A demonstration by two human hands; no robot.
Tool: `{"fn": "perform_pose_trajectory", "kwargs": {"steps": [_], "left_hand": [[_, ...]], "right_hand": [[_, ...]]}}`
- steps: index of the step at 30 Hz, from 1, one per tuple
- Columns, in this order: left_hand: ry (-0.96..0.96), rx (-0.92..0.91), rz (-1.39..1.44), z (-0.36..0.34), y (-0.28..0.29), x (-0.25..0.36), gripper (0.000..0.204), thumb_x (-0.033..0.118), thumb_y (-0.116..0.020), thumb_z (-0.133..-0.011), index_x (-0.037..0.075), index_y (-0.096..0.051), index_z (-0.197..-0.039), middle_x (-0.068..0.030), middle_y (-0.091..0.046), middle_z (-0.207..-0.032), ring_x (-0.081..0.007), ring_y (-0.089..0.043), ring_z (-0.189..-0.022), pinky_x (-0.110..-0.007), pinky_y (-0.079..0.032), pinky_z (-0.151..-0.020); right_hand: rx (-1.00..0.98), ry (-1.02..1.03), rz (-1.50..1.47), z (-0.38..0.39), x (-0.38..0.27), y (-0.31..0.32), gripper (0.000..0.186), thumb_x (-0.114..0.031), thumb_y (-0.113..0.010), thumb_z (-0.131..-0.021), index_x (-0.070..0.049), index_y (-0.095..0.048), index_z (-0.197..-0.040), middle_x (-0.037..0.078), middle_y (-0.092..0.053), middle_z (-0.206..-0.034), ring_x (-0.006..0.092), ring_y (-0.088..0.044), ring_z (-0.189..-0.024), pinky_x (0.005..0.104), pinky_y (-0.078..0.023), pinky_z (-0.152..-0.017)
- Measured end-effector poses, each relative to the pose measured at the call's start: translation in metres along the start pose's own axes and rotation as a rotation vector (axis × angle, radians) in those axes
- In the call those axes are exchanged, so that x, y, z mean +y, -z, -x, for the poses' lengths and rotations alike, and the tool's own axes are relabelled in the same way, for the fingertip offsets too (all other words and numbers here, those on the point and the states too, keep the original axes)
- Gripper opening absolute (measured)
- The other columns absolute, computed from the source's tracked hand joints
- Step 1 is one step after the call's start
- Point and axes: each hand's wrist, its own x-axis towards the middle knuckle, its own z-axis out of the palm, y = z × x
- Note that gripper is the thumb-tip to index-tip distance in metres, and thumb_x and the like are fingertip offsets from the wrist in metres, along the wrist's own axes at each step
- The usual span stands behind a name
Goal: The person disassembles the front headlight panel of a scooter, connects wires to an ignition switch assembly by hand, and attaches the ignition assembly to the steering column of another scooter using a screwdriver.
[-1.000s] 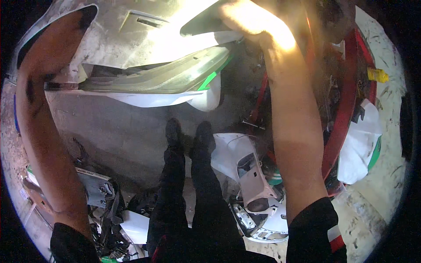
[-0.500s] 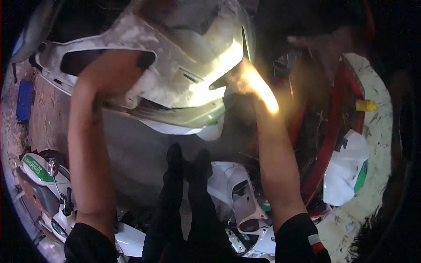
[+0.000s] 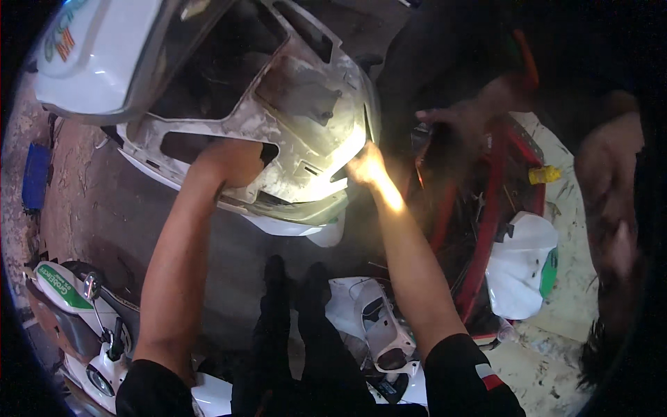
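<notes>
Clock is off the centre of the view. My left hand (image 3: pixel 240 165) is at 10 o'clock, forearm running up from between 7 and 8, wrist bent over to the right, reaching into a long cutout in the grimy white panel (image 3: pixel 290 142). Fingers are out of sight in there, so can't tell how tight that grip is. My right hand (image 3: pixel 366 164) is at 1 o'clock, forearm slanting up and left from between 4 and 5, up against the panel's right edge. Bright glare on that hand washes out the fingers; can't tell how closed the grip is. Panel sits between 10 and 12, tilted, with a white shell (image 3: pixel 332 226) under its near edge. Around it: white casing (image 3: pixel 97 62) at 10, overlapping the panel's far left side in view. Co-worker's hand (image 3: pixel 469 111) at 2, near my right hand but apart. Red frame (image 3: pixel 488 229) at 3, dark clutter inside. Yellow item (image 3: pixel 544 174) also near 3. White cover (image 3: pixel 517 267) with a green patch between 3 and 4, beside the frame. Loose white part (image 3: pixel 381 333) at 5, close to my right forearm. White-and-green scooter (image 3: pixel 62 288) at 8, blue object (image 3: pixel 35 177) at 9.
</notes>
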Motion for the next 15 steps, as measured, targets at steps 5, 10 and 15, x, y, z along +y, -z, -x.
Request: {"fn": "perform_pose_trajectory", "kwargs": {"steps": [5,10,15], "left_hand": [[-0.105,-0.222,0.242,0.019,0.027,-0.001,0.048,0.038,-0.032,-0.100,0.000,-0.057,-0.114,-0.0260,-0.060,-0.116,-0.0427,-0.058,-0.107,-0.047,-0.044,-0.093],[-0.082,0.047,-0.107,0.062,0.026,0.008,0.043,0.039,-0.039,-0.097,0.005,-0.065,-0.102,-0.0226,-0.067,-0.096,-0.0374,-0.065,-0.094,-0.050,-0.049,-0.083],[-0.130,0.592,-0.168,0.069,-0.006,0.002,0.035,0.036,-0.052,-0.090,0.010,-0.066,-0.072,-0.0130,-0.064,-0.062,-0.0322,-0.065,-0.060,-0.046,-0.050,-0.055]], "right_hand": [[-0.138,-0.115,0.100,0.005,-0.028,0.010,0.035,-0.032,-0.064,-0.079,-0.005,-0.069,-0.101,0.021,-0.069,-0.096,0.0370,-0.066,-0.092,0.0443,-0.052,-0.078],[-0.038,-0.061,0.198,0.004,-0.025,0.009,0.032,-0.031,-0.062,-0.082,-0.007,-0.069,-0.101,0.018,-0.069,-0.098,0.0362,-0.066,-0.093,0.0435,-0.052,-0.079],[0.038,-0.114,0.148,0.001,-0.027,-0.003,0.040,-0.034,-0.075,-0.073,-0.004,-0.071,-0.099,0.021,-0.069,-0.095,0.0366,-0.066,-0.093,0.0428,-0.053,-0.080]]}}
